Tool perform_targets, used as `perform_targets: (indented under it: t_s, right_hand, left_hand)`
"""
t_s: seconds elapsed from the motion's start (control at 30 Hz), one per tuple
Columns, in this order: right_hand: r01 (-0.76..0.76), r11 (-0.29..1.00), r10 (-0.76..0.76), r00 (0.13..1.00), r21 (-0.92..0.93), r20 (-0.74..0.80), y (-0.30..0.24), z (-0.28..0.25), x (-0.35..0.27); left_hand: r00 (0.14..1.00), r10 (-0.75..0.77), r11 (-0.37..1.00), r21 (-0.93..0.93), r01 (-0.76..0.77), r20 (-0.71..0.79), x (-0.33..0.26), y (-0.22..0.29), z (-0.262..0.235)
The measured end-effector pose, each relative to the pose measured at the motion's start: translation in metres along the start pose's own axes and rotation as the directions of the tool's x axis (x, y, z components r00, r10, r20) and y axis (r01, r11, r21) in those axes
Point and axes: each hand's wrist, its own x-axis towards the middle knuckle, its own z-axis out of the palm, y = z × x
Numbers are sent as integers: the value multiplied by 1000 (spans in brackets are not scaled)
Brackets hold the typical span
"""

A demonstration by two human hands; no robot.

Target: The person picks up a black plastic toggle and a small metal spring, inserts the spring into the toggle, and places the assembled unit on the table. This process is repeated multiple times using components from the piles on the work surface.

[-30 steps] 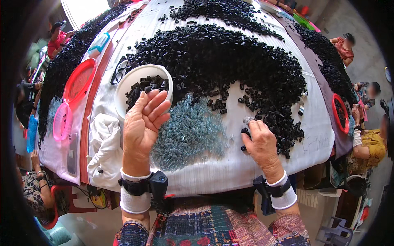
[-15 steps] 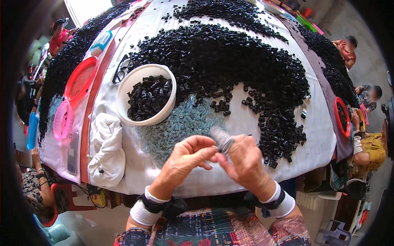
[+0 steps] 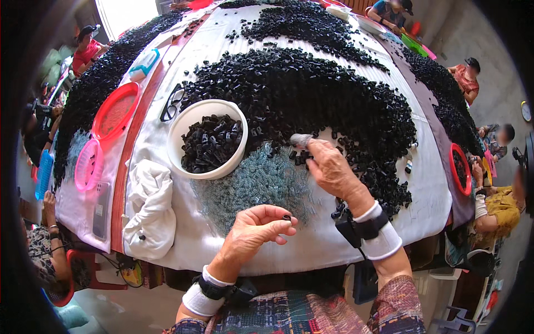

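My left hand, close to the table's front edge, pinches a small black plastic piece between thumb and fingertips. Farther forward, my right hand reaches over a heap of small black plastic pieces. Its index finger is stretched out, with a grey wrapping around the tip, and the thumb is apart from it. The other right fingers are partly hidden. A pile of small pale-blue pieces that look like coil springs lies between the hands and a white bowl holding black pieces.
Left of the bowl lie black-framed glasses and a crumpled white cloth. Beyond the reddish strip are a red basket, a pink basket and a phone. Several people sit around the table.
My hands, close together before, have parted. The right one has moved forward to the black heap. The left has stayed near the front, and the black piece in its pinch now shows.
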Motion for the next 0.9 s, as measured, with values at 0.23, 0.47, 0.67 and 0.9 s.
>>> perform_targets:
  t_s: [0.23, 0.47, 0.67, 0.9]
  right_hand:
    - [-36, 999, 36, 999, -4, 25, 2, 3, -17]
    - [-219, 971, 218, 976, 91, 19, 6, -23, -59]
    - [-227, 974, 227, 974, 14, -22, -2, -28, -76]
    - [-58, 997, 58, 998, -57, 1, -25, -10, -69]
  left_hand:
    - [1000, -1, 998, -62, 2, 7, -7, -3, -5]
    - [998, -59, 998, -37, 60, 24, 0, -9, -2]
    - [981, -132, 989, 82, 122, 142, -1, -9, 5]
    - [971, -186, 980, 99, 172, 153, 2, -14, 8]
